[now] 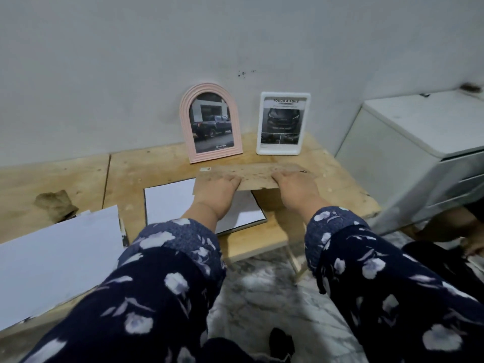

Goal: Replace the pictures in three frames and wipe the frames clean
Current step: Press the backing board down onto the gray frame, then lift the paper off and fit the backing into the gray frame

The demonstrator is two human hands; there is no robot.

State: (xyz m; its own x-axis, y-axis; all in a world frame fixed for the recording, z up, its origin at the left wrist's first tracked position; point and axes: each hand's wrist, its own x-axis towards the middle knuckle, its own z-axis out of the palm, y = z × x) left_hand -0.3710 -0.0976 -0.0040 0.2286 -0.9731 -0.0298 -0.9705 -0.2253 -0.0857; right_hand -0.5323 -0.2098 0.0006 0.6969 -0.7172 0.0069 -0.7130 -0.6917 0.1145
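Item, brown backing board [251, 176], gripped at its near edge by my left hand [218, 188] and right hand [293, 186]: risk of toppling pink frame [210, 124] and white frame [284, 123] at the table's [157, 169] back edge

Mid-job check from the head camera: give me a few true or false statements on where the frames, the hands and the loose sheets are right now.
1. The pink arched frame stands against the wall, left of the white rectangular frame. True.
2. Both standing frames are empty. False: each shows a vehicle picture.
3. The left hand and the right hand hold one brown board by its near edge. True.
4. The brownish cloth lies between the two frames. False: it lies far left on the wooden table.
5. White sheets lie on the table near the left hand. True.
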